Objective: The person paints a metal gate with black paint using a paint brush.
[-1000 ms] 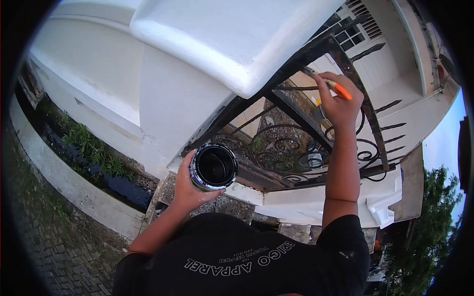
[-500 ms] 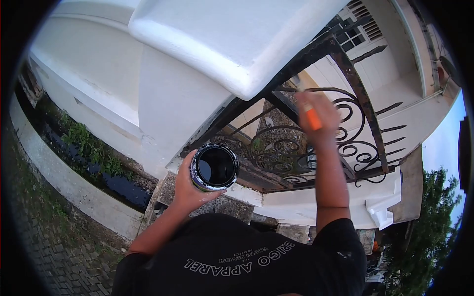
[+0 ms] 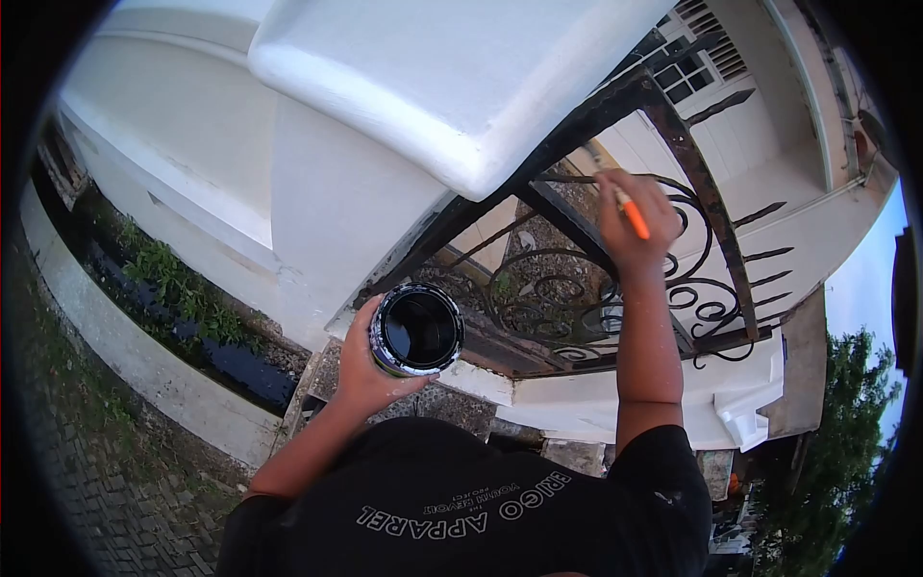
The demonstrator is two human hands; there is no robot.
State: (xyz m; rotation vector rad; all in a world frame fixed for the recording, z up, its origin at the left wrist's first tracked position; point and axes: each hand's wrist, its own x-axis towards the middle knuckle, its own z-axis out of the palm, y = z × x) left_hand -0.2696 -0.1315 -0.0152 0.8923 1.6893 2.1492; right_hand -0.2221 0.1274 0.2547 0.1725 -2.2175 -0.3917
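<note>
In my left hand [image 3: 363, 361] is an open paint can [image 3: 416, 329] with dark paint inside and smears around its rim. My fingers wrap its side and base, and its mouth faces up. My right hand [image 3: 636, 219] grips a paintbrush [image 3: 630, 212] by its orange handle, the bristle end pointing up and left. Those bristles overlap the upper part of a black iron gate [image 3: 588, 120] with scrolls and spear points. Brown, rusty-looking patches show on the gate's right bar and lower rail.
A white pillar [image 3: 385, 87] with a projecting cap stands close to the gate's left side. Left of it runs a white wall [image 3: 173, 163] above a water-filled ditch [image 3: 240, 356] with green plants. Paving [image 3: 125, 500] lies at lower left, a tree [image 3: 827, 433] at right.
My right hand and the brush have shifted slightly right, and the brush handle has tilted more. The left hand holds the can in nearly the same place.
</note>
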